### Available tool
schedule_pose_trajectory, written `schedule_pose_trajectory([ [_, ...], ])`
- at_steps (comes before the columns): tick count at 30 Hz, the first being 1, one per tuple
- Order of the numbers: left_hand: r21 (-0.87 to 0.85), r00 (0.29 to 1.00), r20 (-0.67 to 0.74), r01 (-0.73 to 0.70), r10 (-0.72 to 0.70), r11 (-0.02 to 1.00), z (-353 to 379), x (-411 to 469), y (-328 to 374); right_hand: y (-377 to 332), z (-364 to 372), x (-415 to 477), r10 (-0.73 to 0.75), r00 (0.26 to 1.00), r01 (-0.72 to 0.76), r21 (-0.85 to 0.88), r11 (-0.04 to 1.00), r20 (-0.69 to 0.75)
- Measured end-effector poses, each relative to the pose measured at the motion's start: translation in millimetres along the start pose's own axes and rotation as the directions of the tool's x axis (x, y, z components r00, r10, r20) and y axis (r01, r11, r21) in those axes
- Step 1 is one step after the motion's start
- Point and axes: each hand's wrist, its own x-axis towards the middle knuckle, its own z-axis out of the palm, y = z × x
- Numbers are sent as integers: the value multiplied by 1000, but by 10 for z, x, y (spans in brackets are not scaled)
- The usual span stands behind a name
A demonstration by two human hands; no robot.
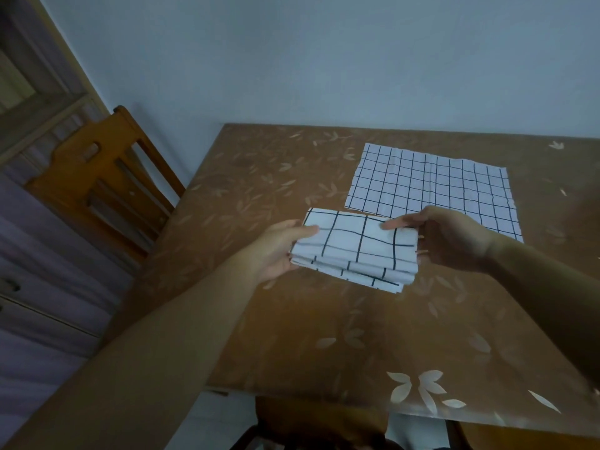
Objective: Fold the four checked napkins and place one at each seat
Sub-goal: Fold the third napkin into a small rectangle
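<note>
Head view: our left hand (pixel 276 251) & right hand (pixel 454 235) pinch the folded napkin stack (pixel 357 251) by its ends w/ curled fingers (pixel 394 225); soft, light, layers prob. slip, so support underneath.

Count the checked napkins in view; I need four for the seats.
2 clearly separate: one flat napkin on the table, far right; one folded bundle gripped between the left hand and right hand. Its layers may hide more napkins.
</note>
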Motion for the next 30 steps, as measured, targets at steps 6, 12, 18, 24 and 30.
schedule_pose_trajectory([
  [6, 313, 977, 34, -210, 210, 926, 112, 12, 82, 34, -58, 43, -252, 957, 162, -453, 877, -147],
  [12, 496, 945, 201, -327, 259, 805, 319, -43, 150, -147, 422, 116, -261, 964, 245, -530, 812, 47],
  [18, 297, 956, 40, -290, 292, 910, 239, -60, 104, -119, 412, 149, -277, 941, 232, -226, 946, -194],
  [24, 100, 951, -88, -287, 296, 953, 309, -59, 109, -66, 435, 120, -215, 959, 201, -92, 975, -184],
  [30, 149, 975, 214, -85, 51, 985, 280, -112, 63, -164, 478, 145, -200, 933, 204, -19, 979, -300],
])
